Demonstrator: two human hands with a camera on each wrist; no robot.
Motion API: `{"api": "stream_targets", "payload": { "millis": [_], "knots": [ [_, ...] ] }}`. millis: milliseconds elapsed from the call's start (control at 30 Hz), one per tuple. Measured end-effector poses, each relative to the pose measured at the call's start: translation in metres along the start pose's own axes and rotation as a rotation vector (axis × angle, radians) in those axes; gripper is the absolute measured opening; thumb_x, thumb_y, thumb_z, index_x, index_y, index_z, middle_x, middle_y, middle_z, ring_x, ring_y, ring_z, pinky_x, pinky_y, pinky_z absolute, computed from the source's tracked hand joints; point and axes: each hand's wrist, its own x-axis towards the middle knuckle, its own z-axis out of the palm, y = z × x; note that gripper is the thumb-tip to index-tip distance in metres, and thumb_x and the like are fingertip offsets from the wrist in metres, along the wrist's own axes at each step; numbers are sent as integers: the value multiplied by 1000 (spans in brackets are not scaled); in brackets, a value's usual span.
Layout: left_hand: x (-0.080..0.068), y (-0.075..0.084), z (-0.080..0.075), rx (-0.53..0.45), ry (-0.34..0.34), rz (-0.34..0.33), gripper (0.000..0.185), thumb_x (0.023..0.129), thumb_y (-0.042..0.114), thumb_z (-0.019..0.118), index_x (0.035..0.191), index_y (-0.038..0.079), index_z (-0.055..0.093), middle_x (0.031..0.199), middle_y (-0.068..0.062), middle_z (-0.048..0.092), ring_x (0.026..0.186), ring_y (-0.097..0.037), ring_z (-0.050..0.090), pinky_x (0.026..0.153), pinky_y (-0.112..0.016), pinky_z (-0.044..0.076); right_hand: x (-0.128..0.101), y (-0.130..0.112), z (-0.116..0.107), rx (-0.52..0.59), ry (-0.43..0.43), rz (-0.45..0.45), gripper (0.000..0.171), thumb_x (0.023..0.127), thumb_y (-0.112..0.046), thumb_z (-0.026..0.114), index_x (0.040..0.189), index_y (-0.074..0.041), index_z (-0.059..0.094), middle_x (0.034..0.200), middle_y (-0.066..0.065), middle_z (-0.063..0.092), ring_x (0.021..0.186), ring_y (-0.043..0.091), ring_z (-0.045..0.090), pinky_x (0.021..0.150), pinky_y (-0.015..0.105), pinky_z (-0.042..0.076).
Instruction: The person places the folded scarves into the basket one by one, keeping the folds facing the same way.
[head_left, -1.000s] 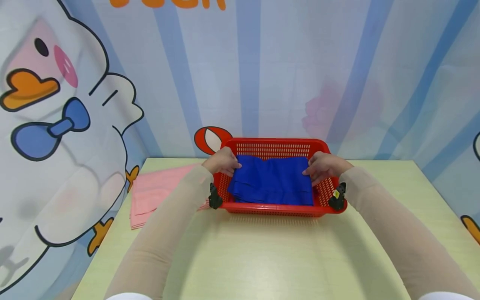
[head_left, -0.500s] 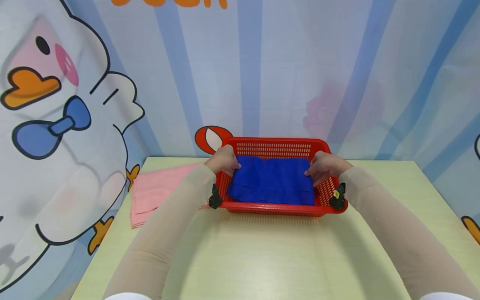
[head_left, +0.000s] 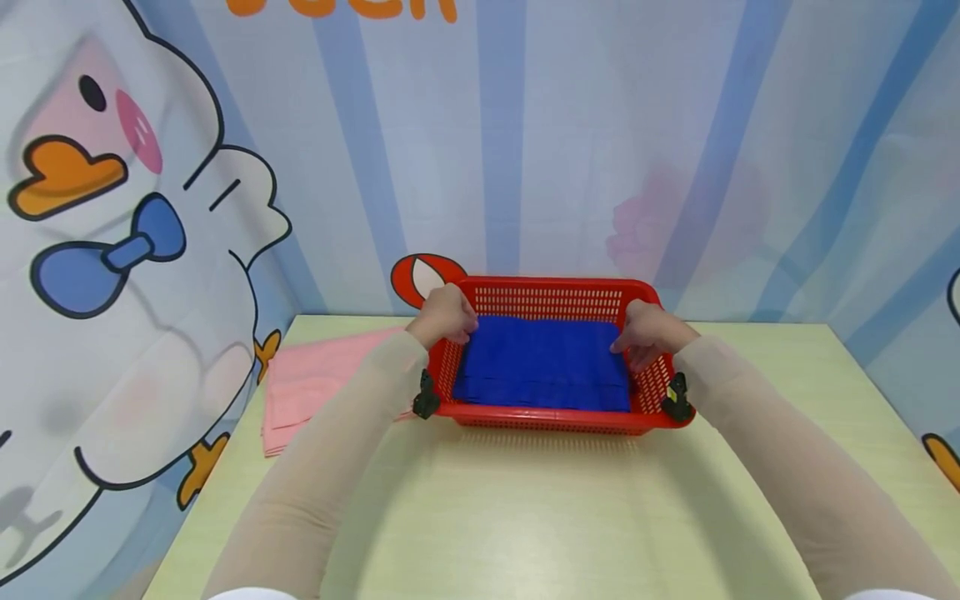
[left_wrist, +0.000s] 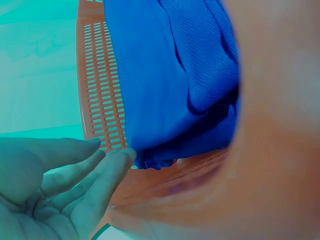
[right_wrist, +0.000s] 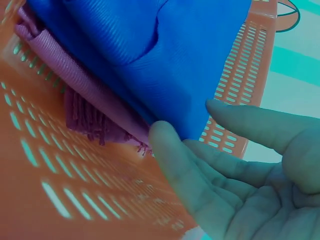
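A folded blue cloth lies flat inside the red slotted plastic basket. My left hand is over the basket's left side, by the cloth's far left corner. In the left wrist view its fingers are loosely bent, the fingertips right at the blue corner and the thumb apart from them. On the far right corner is my right hand; its thumb and index finger are spread, with the cloth corner between them and not pinched. Beneath the blue cloth, the right wrist view shows a purplish fringed cloth.
A folded pink cloth rests on the pale wooden table, left of the basket and partly behind the left sleeve. A printed curtain with a cartoon duck hangs behind the table. A dark wrist camera overlaps the basket's left rim.
The blue cloth has settled flatter in the basket, its wavy far edge now straight. My left hand has let go of its corner and risen slightly; the right fingers have loosened.
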Motion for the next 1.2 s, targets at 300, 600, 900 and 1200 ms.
{"api": "stream_targets", "payload": {
  "millis": [300, 600, 900, 1200],
  "knots": [
    [-2, -6, -9, -60, 30, 47, 16, 95, 8, 68, 104, -3, 74, 106, -17, 70, 81, -21, 72, 73, -30, 59, -1, 4, -3, -27, 25, -96, 23, 94, -7, 67, 98, 15, 66, 80, 21, 68, 71, 33, 70, 68, 41, 60],
    [-3, -11, -19, -118, 64, 45, 21, 93, 2, 67, 112, -7, 71, 113, -21, 68, 86, -26, 72, 75, -31, 59, -11, 12, -10, 11, 96, -193, 24, 96, -7, 64, 101, 17, 64, 82, 22, 68, 72, 35, 70, 68, 41, 60],
    [-8, -14, -22, -133, 98, 44, 21, 95, 8, 67, 112, -4, 70, 107, -19, 70, 89, -27, 72, 78, -34, 59, -18, 24, -19, 121, 196, -188, 24, 97, -8, 64, 105, 15, 59, 86, 20, 68, 72, 29, 70, 70, 40, 60],
    [-12, -21, -31, -118, 133, 109, 21, 95, 9, 66, 111, -4, 70, 102, -19, 72, 87, -29, 72, 75, -34, 59, -25, 37, -21, 123, 337, -229, 24, 99, -9, 61, 108, 13, 57, 88, 23, 66, 66, 22, 65, 63, 31, 59]
  ]
}}
